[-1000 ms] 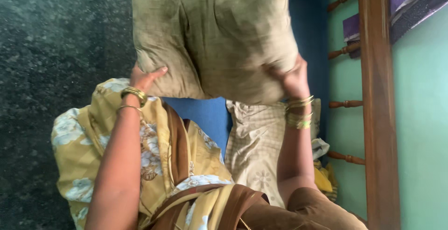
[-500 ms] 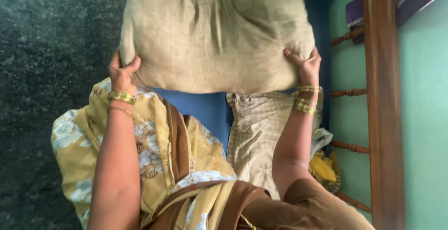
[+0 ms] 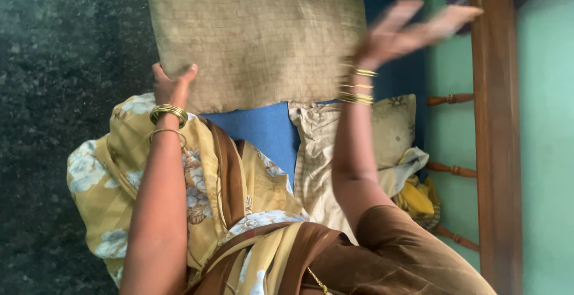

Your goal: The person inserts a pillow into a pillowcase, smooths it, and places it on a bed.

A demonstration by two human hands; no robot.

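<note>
Olive cushion (image 3: 257,37): I am gripping its corner with my left hand (image 3: 170,85) to steady it, my right hand (image 3: 397,32) spreading open, clear.

Below me, a blue mattress cover (image 3: 263,128) shows in a strip. A cream checked pillow (image 3: 326,151) with flower motifs lies on it. Just beside that pillow, toward the rail, I see a bundle of yellow cloth (image 3: 418,199), and a pale cloth (image 3: 409,166) lies over its near edge. A wooden bed rail (image 3: 493,151) with turned spindles (image 3: 451,99) stands against a green wall (image 3: 547,151). Dark speckled floor (image 3: 60,91) on the other side.
</note>
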